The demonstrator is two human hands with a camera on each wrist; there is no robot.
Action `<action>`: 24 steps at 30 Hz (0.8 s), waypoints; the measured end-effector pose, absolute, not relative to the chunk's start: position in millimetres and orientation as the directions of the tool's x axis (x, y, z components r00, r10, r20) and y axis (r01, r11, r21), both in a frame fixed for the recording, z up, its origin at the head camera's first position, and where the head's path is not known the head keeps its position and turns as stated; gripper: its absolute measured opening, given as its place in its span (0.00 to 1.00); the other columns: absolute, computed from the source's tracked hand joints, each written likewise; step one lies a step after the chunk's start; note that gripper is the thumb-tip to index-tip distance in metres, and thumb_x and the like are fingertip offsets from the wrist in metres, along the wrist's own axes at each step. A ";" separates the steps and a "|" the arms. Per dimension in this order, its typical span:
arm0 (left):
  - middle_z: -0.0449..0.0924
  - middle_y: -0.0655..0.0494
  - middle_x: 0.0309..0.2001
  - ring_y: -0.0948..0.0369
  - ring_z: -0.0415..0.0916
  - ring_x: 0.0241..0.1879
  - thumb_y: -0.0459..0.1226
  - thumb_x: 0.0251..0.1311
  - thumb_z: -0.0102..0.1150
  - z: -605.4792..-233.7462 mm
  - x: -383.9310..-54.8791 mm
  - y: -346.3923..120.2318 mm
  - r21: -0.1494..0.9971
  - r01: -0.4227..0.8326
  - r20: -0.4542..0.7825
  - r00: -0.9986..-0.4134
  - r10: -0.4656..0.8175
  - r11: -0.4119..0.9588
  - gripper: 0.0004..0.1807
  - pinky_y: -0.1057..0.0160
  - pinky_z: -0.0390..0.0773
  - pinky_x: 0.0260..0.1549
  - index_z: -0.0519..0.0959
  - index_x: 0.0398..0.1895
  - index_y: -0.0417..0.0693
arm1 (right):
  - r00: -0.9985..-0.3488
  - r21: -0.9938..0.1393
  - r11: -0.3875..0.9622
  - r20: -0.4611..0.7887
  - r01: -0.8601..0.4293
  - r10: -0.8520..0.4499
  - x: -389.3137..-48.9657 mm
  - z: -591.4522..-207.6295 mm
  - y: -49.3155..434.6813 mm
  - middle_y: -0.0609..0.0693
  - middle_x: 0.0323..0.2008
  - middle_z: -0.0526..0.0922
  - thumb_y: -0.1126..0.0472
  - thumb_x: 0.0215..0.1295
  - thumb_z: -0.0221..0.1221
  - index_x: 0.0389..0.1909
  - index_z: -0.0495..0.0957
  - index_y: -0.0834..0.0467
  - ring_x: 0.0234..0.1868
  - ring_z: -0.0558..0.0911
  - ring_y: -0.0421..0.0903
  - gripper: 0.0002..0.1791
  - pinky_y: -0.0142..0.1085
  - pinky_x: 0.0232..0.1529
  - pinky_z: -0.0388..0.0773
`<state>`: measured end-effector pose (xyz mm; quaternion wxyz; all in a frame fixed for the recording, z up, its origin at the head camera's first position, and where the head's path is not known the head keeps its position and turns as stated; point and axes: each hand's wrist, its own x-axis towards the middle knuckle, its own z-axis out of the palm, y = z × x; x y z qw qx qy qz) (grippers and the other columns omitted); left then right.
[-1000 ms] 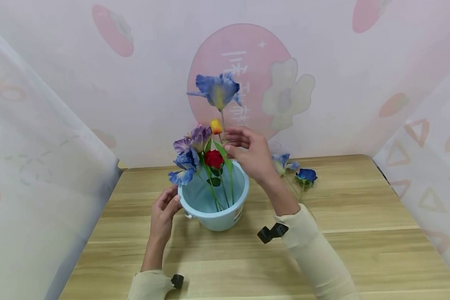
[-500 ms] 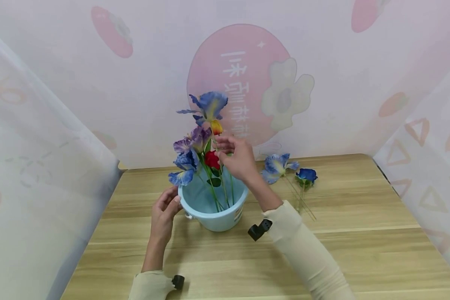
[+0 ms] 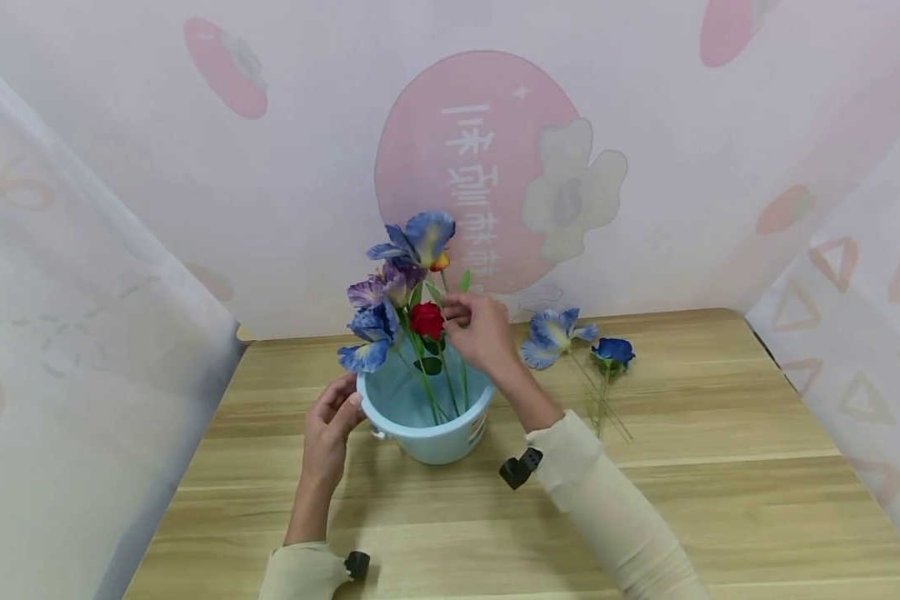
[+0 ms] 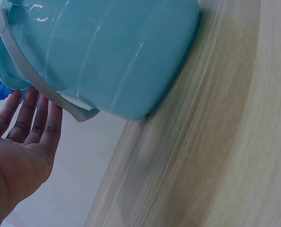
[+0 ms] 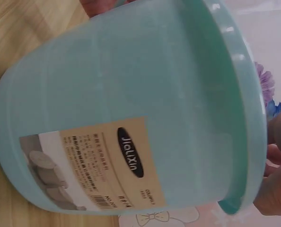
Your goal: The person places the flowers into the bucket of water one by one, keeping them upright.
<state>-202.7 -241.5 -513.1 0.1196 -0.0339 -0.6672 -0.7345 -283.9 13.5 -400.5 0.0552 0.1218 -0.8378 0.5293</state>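
Note:
In the head view my right hand (image 3: pixel 482 332) pinches the stem of a tall blue iris (image 3: pixel 429 237) over the light blue bucket (image 3: pixel 438 442). In the bucket stand a red rose (image 3: pixel 427 321), a purple flower (image 3: pixel 375 290), another blue iris (image 3: pixel 367 337) and a yellow-orange tulip (image 3: pixel 440 262), partly covered by the held iris. My left hand (image 3: pixel 332 425) holds the bucket at its left rim. In the left wrist view its fingers (image 4: pixel 24 118) reach under the rim by the white handle (image 4: pixel 41 85). The held stem's lower end is hidden.
On the wooden table (image 3: pixel 682 517), right of the bucket, lie a pale blue iris (image 3: pixel 551 337) and a blue rose (image 3: pixel 612 352), their stems crossing. A printed cloth wall (image 3: pixel 307 167) stands behind the table, with more cloth at both sides.
The held blue iris has come down and to the left, and my right hand has lowered with it to the red rose's height. My left hand has stayed at the bucket rim.

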 end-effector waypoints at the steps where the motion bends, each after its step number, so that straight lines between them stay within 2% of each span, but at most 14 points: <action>1: 0.86 0.60 0.53 0.67 0.84 0.50 0.31 0.78 0.54 -513.2 -202.8 -241.7 0.972 0.221 0.210 -0.969 -0.131 -0.080 0.20 0.65 0.90 0.47 0.75 0.68 0.32 | -0.965 -0.870 0.419 0.220 -0.260 -0.143 -283.9 -401.7 13.1 0.55 0.49 0.92 0.70 0.73 0.61 0.62 0.86 0.58 0.49 0.91 0.52 0.19 0.43 0.46 0.91; 13: 0.86 0.59 0.52 0.66 0.84 0.48 0.31 0.78 0.54 -513.8 -202.6 -242.1 0.969 0.234 0.222 -0.966 -0.129 -0.083 0.20 0.65 0.90 0.47 0.75 0.67 0.31 | -0.965 -0.794 0.549 0.214 -0.263 -0.153 -277.0 -411.0 6.0 0.56 0.48 0.92 0.71 0.72 0.59 0.61 0.85 0.58 0.47 0.91 0.51 0.20 0.43 0.50 0.90; 19: 0.86 0.59 0.51 0.66 0.84 0.48 0.31 0.78 0.54 -513.9 -202.8 -241.0 0.969 0.231 0.219 -0.967 -0.129 -0.090 0.19 0.65 0.90 0.47 0.76 0.67 0.32 | -0.973 -0.813 0.536 0.163 -0.227 -0.164 -274.9 -409.1 9.1 0.55 0.49 0.91 0.71 0.72 0.59 0.62 0.84 0.57 0.49 0.91 0.50 0.20 0.44 0.53 0.90; 24: 0.86 0.59 0.52 0.66 0.84 0.48 0.32 0.78 0.55 -513.1 -203.1 -240.8 0.971 0.225 0.213 -0.968 -0.132 -0.080 0.19 0.65 0.90 0.47 0.76 0.66 0.33 | -0.977 -0.839 0.507 0.125 -0.197 -0.172 -272.9 -406.7 14.8 0.54 0.51 0.91 0.67 0.73 0.62 0.63 0.83 0.56 0.51 0.91 0.50 0.19 0.45 0.54 0.90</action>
